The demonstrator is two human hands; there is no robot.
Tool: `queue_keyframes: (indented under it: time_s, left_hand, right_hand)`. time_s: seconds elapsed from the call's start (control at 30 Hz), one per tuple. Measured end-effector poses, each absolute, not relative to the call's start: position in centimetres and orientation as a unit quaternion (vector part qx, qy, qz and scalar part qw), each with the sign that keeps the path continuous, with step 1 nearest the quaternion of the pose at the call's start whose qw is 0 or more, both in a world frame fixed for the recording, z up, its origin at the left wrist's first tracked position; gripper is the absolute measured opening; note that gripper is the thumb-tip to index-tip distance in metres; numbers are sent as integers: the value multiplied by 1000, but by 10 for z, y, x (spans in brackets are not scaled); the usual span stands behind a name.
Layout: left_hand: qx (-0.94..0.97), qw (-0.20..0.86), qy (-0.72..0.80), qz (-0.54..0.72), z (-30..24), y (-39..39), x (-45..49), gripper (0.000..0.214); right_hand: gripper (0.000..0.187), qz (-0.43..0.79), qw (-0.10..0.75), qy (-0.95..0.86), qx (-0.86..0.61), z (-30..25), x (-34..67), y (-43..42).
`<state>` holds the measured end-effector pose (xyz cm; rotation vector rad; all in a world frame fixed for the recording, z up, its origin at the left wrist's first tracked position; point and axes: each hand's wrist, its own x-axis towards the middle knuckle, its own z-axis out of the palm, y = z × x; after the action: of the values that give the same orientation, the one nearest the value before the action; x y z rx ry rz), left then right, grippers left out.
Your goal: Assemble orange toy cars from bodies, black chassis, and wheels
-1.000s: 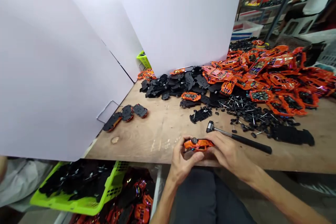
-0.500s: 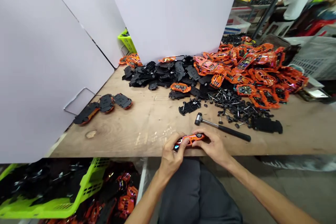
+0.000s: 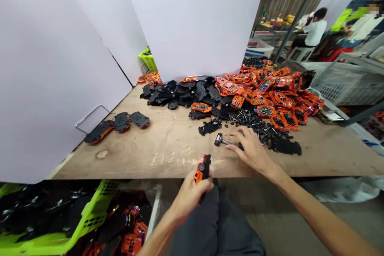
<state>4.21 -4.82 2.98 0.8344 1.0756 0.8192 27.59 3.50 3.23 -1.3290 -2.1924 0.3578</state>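
Toy car (image 3: 203, 168), orange body on black base, is in the left hand (image 3: 193, 188) at the near edge of the table (image 3: 168, 148), centre; black base turned to the right, orange side to the left, one end pointing to the far side. Left grip: closed, thumb across the near part of the car, fingers wrapped beneath it. Right hand (image 3: 251, 150) is to the right and slightly farther in, over the handle of a hammer (image 3: 219, 140); thumb and fingers parted, a short dark stretch of handle showing between them. Contact of right hand with handle: cannot tell. Hammer head lies to the left of that hand, on the wood. Just beyond the head: one black chassis (image 3: 210, 127). Loose wheel axles (image 3: 250, 120) spread to the right of it, with a flat black base (image 3: 285, 146) at their near right. Far centre: heap of black bases (image 3: 186, 92); far right: larger heap of orange car bodies (image 3: 279, 88). Three cars (image 3: 121, 122) lie base up at left, near a wire handle (image 3: 90, 116) on the white panel (image 3: 60, 88). Below table, near left: green basket (image 3: 87, 216) holding dark parts. Far right, background: seated person in white shirt (image 3: 315, 32).
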Motion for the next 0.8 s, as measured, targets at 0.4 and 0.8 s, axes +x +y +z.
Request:
queue_keyframes:
  time_s: [0.4, 0.8]
  left_hand:
    - [-223, 919, 147, 291, -19, -49, 37, 37]
    - [-216, 917, 187, 280, -24, -40, 35, 39]
  right_hand:
    - [48, 138, 186, -916, -328, 51, 275, 15]
    - [64, 152, 244, -894, -344, 29, 274, -1]
